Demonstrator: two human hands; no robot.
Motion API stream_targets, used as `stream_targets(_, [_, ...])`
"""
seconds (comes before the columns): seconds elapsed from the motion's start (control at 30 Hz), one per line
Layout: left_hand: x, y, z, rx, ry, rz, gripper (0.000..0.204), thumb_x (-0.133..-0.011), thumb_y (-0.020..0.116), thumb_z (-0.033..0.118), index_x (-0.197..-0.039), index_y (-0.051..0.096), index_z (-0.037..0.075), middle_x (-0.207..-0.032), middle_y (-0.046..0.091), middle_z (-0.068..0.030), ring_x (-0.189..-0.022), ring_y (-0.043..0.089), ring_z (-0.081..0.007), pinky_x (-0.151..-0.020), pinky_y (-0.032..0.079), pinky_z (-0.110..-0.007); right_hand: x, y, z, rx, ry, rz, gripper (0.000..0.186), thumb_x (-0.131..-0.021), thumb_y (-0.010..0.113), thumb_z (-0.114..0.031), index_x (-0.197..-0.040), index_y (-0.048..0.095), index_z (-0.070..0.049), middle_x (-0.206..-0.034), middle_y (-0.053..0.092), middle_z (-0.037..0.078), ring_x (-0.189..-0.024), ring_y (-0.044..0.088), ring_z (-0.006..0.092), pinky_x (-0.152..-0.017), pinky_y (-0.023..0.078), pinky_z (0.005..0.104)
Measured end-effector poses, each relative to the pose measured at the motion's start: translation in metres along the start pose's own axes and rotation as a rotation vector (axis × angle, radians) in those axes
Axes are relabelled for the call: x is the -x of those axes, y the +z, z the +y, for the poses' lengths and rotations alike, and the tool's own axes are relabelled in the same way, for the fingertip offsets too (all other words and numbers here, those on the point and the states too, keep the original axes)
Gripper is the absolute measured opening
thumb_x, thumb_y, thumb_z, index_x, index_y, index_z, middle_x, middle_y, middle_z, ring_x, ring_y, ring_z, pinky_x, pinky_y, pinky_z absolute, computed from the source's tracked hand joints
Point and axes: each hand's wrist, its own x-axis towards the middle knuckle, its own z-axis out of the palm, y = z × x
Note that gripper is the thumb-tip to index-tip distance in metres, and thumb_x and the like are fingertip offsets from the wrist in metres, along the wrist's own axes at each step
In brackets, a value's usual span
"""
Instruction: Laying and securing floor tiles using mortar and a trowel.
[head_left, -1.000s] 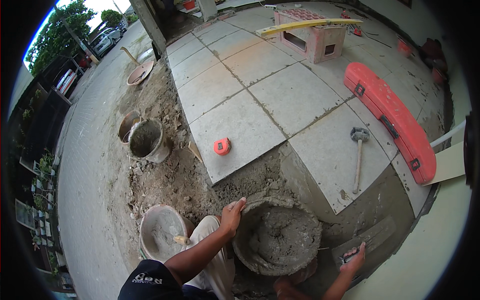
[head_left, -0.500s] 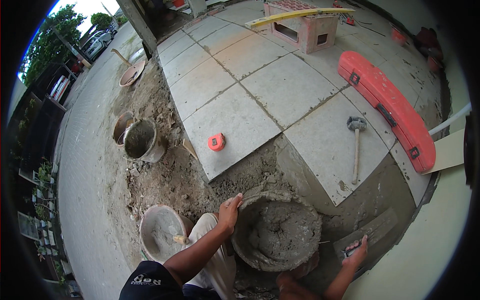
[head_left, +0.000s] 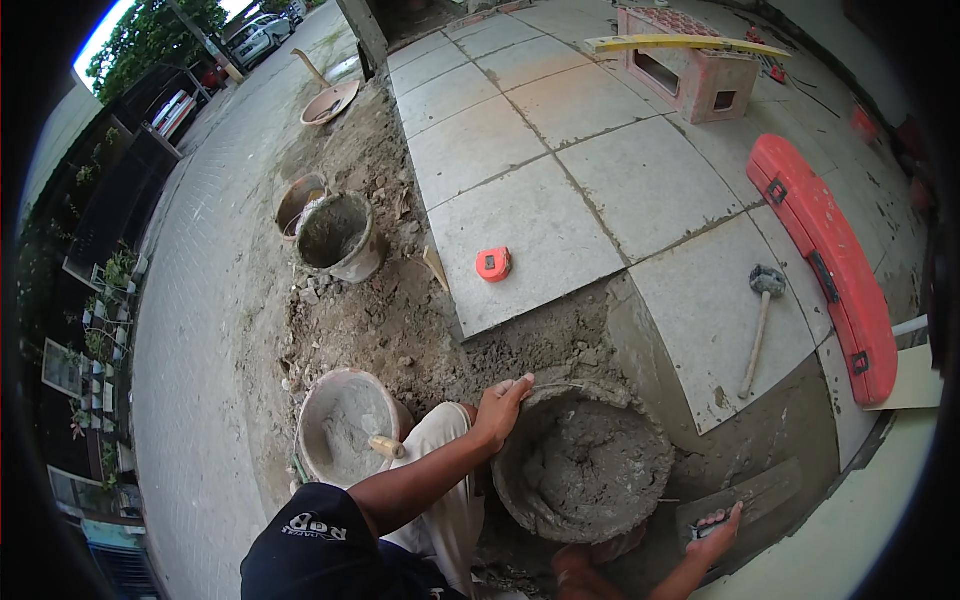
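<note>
My left hand (head_left: 503,412) is closed on the upper left rim of a mortar bucket (head_left: 530,510), which holds wet grey mortar (head_left: 590,455). In my right hand (head_left: 716,535) is the handle of a rectangular plastering trowel (head_left: 762,493). The trowel's flat blade lies low over the wet grey bed (head_left: 700,450), to the right of the bucket; whether it touches the surface I cannot tell. To the left of my knee stands a second bucket (head_left: 312,430) of greyish material, with a wooden-handled tool (head_left: 386,447) resting in it.
Large pale floor tiles (head_left: 530,230) stretch ahead. On them lie a red tape measure (head_left: 493,264), a mallet (head_left: 760,325) and a long red case (head_left: 825,260). Farther back, a yellow level (head_left: 690,43) rests on a crate (head_left: 695,85). Two buckets (head_left: 365,260) stand on the dirt at left.
The whole view has turned, shifting the scene to the right. My left hand keeps its hold on the bucket rim, and my right hand still grips the trowel.
</note>
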Motion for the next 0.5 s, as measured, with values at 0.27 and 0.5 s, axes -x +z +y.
stream_targets(0.27, [-0.001, -0.002, -0.001, 0.014, -0.015, -0.016, 0.033, -0.098, 0.068, 0.037, -0.082, 0.063, 0.009, -0.083, 0.056, 0.0069, -0.08, 0.048, -0.0039, -0.075, 0.039, -0.022, 0.003, 0.006, 0.0, 0.003, -0.008, 0.021, 0.029, -0.097, 0.066, -0.042, -0.098, 0.058, -0.014, -0.069, 0.043, -0.004, -0.056, 0.044, 0.0082, -0.048, 0.039, 0.0266])
stream_targets(0.5, [-0.007, -0.008, -0.013, 0.01, -0.018, -0.044, 0.035, -0.097, 0.069, 0.041, -0.098, 0.069, 0.006, -0.096, 0.066, 0.0016, -0.088, 0.058, -0.008, -0.084, 0.046, -0.025, 0.0, -0.001, 0.005, -0.038, 0.016, 0.0, 0.027, -0.099, 0.064, -0.041, -0.097, 0.057, -0.015, -0.069, 0.043, -0.004, -0.055, 0.044, 0.0084, -0.048, 0.04, 0.027])
